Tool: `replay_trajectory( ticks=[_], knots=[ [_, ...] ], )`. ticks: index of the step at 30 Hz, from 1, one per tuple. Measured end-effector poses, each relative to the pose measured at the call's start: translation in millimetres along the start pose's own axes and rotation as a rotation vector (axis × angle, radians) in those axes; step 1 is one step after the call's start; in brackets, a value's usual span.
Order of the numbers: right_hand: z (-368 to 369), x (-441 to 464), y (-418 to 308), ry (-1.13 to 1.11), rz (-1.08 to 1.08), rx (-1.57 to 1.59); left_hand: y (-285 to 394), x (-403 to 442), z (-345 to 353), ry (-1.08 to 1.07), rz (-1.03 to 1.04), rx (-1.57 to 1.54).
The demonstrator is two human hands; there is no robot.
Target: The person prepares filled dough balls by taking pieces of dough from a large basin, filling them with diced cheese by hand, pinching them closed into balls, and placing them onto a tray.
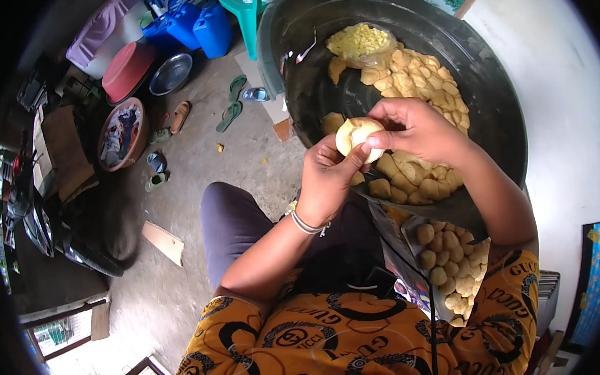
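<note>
Both hands meet over the near edge of a large dark tub (506,102), pinching one pale, round, flattened piece of dough (351,132) with a hollow in its middle. My left hand (326,176) grips its lower left side, thumb along the bottom edge. On the right side, my right hand (416,130) has its thumb pressed on the dough and its fingers curled behind. Below and behind the hands, many yellowish dough lumps (415,175) lie in the tub. A clear plastic bag of small yellow pieces (362,41) rests at the tub's far side.
Rounded dough balls (446,254) sit on a surface by my right side. Across the floor at left are green slippers (229,116), a basin of clothes (122,132), a red basin (128,71) and blue jugs (212,30). A motorcycle (51,228) stands far left; a white wall (547,106) rises at right.
</note>
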State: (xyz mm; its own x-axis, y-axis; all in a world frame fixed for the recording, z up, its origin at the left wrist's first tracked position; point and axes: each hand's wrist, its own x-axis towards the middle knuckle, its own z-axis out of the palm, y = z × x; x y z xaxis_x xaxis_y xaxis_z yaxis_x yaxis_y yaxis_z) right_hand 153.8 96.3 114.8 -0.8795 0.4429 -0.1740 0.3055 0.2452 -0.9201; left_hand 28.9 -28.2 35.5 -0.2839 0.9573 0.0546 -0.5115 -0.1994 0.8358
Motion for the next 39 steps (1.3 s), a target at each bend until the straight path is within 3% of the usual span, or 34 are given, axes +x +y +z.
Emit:
replay_trajectory(
  ticks=[3,9,12,15,17,22,25,29,31,34,37,39],
  knots=[
    [-6,2,-8,0.061,0.063,0.016,-3,3,-5,-0.063,-0.002,-0.032],
    [-40,7,2,-0.063,0.113,0.367,16,17,-13,-0.018,0.005,-0.116],
    [-67,19,30,0.161,0.16,0.01,19,27,-25,-0.023,0.037,-0.059],
    [-82,36,94,0.185,0.18,-0.431,14,34,-31,0.014,0.035,-0.036],
    [-63,39,115,0.153,0.319,-0.701,12,35,-31,0.001,0.051,0.008],
    [-18,33,168,0.215,-0.092,-1.175,1,31,-39,-0.033,0.045,0.049],
    [-24,41,172,0.148,-0.127,-1.21,4,28,-41,-0.042,0.008,-0.025],
    [-36,48,135,0.281,-0.009,-0.899,7,28,-45,-0.058,-0.025,-0.13],
    [-41,51,101,0.359,0.048,-0.449,7,27,-45,-0.052,-0.029,-0.143],
    [-34,42,40,0.351,-0.102,-0.069,9,26,-42,-0.063,-0.017,-0.105],
    [-11,21,5,0.249,-0.171,-0.144,6,26,-39,-0.082,-0.012,-0.093],
    [4,13,-1,0.266,-0.275,-0.371,6,23,-33,-0.08,-0.033,-0.118]
  ],
)
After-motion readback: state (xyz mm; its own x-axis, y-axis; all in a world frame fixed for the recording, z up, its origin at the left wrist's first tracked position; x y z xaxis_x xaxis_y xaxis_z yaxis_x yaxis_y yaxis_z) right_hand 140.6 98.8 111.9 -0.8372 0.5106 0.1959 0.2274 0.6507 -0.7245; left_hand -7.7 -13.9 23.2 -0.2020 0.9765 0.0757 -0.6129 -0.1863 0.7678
